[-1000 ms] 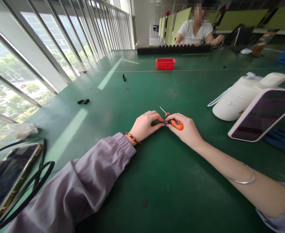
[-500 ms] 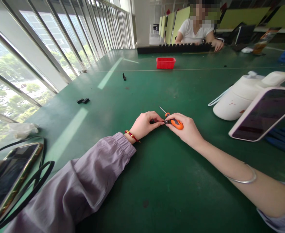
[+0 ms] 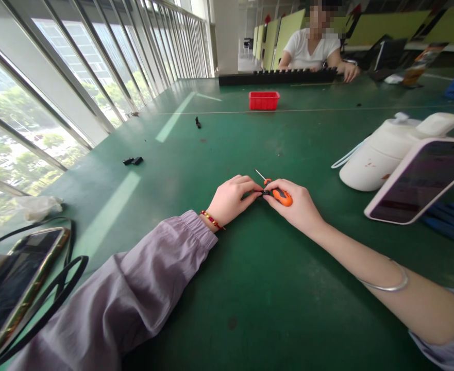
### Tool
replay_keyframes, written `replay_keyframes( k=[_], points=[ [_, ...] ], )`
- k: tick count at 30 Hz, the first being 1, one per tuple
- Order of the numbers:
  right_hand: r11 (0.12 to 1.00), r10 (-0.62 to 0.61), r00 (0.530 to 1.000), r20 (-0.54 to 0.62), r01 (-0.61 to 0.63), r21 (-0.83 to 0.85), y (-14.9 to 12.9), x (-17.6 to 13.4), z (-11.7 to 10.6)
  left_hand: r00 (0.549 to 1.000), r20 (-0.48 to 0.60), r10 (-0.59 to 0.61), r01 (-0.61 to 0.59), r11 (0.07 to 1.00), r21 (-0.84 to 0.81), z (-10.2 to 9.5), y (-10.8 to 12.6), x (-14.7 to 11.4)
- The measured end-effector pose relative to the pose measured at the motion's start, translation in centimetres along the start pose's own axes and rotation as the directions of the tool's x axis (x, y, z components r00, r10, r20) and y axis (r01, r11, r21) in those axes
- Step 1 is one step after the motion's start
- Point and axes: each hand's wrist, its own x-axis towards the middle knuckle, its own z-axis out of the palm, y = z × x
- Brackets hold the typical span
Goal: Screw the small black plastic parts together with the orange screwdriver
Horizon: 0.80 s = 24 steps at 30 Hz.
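My left hand (image 3: pixel 234 198) is closed in a pinch, thumb and index finger on a small black part (image 3: pixel 265 192). From the other side my right hand (image 3: pixel 294 203) meets it, its thumb and index fingertips closed on the same part. Most of the part is hidden by the fingers, and its exact kind is too small to make out. An orange and dark grey screwdriver (image 3: pixel 283 197) shows in the gap of my right hand, its thin metal shaft pointing away and to the left. Whether the right fingers also hold it or it lies beneath them, I cannot tell.
Several small black pieces (image 3: pixel 133 161) lie on the green table (image 3: pixel 227 278). Further back stand a red bin (image 3: pixel 264 101) and a long black rack (image 3: pixel 276 78), before a seated person. A white bottle (image 3: pixel 377 154) and propped phone (image 3: pixel 416 185) are right; another phone (image 3: pixel 21 283) and cable left.
Both hands stay at nearly the same spot with only slight finger movement. The screwdriver's tip has shifted a touch to the right.
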Motion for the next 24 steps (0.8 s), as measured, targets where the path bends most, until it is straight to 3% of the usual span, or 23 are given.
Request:
replay_keyframes(
  k=[19, 24],
  points=[
    [0.984, -0.039, 0.999, 0.027, 0.044, -0.176, 0.44, 0.18, 0.21, 0.998, -0.061, 0.019, -0.01, 0.989, 0.149, -0.21, 0.49, -0.08],
    [0.994, -0.037, 0.999, 0.009, 0.038, -0.099, 0.36, 0.22, 0.08, 0.998, -0.055, 0.025, -0.016, 0.987, 0.16, -0.18, 0.55, -0.14]
  ],
)
